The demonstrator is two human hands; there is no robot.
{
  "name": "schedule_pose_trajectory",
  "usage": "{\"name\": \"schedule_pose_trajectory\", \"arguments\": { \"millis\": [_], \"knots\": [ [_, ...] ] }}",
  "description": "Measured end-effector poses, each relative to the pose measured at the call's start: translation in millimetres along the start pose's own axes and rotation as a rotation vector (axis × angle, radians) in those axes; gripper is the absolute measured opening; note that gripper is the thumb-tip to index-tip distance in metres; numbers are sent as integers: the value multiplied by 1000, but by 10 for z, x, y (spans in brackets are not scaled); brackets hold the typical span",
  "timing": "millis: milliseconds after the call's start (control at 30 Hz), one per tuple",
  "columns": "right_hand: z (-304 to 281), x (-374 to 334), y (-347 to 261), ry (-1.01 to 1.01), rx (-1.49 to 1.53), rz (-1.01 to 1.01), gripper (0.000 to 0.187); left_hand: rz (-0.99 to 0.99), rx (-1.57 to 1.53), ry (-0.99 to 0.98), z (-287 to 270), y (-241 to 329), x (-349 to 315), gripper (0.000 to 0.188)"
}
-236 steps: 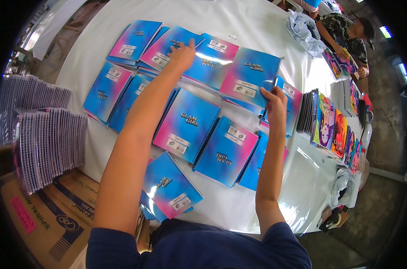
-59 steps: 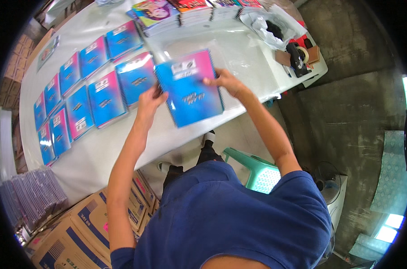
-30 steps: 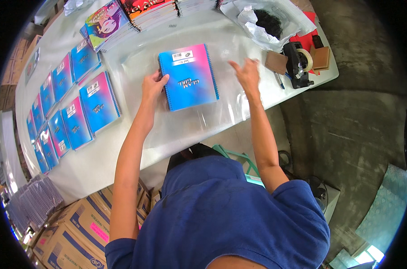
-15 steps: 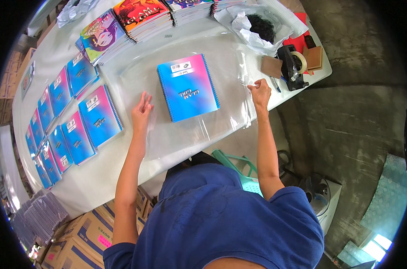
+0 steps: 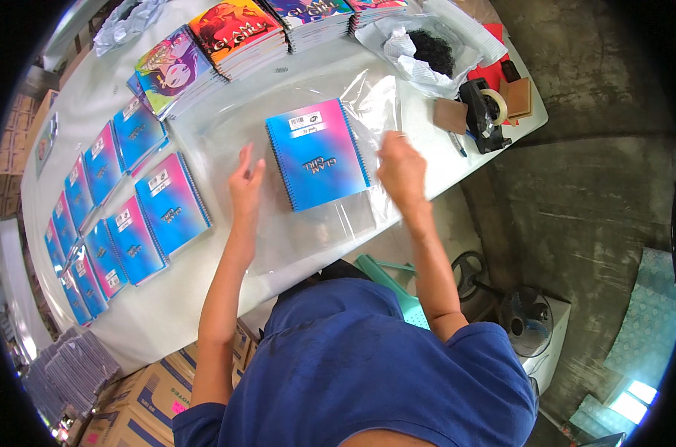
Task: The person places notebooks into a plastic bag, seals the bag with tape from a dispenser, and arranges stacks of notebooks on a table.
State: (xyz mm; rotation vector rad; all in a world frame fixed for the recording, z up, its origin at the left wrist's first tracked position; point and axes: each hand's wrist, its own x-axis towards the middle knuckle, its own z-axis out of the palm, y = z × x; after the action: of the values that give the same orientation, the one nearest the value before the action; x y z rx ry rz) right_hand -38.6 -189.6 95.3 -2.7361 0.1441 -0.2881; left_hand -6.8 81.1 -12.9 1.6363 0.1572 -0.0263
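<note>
Two rows of blue-and-pink notebooks [image 5: 133, 240] lie at about nine o'clock on the white desk [image 5: 159, 313]. Next comes the left hand [image 5: 245, 182], its grip loosely open with fingers apart, holding nothing. Centrally, one spiral notebook [image 5: 318, 154] lies flat on clear film [image 5: 286, 238], its long axis running from half past eleven to half past five, labelled end toward half past eleven. At three o'clock from it, the slightly blurred right hand [image 5: 403, 170] has its grip closed on the film's raised edge.
</note>
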Motion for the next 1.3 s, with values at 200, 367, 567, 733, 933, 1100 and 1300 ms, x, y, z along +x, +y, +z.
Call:
{"name": "schedule_pose_trajectory", "arguments": {
  "millis": [200,367,567,733,933,1100,1300],
  "knots": [
    [640,-132,-612,-322,-120,-214,22,15,113,-59,697,264,62,76],
    [500,-238,-428,-634,-2,-387,15,84,497,-48,824,327,-5,87],
    [137,239,211,-1011,824,-405,25,181,662,-2,821,194,-64,85],
    [492,1407,433,-102,424,-453,28,255,509,25,859,95,-55,93],
    [1342,2305,131,-765,510,-470,19,85,349,32,827,179,-37,105],
    [1131,1944,-16,204,650,-470,11,168,349,10,758,58,-31,99],
    [730,368,527,-144,340,-804,29,239,397,47,714,-72,-96,91]
  ]
}}
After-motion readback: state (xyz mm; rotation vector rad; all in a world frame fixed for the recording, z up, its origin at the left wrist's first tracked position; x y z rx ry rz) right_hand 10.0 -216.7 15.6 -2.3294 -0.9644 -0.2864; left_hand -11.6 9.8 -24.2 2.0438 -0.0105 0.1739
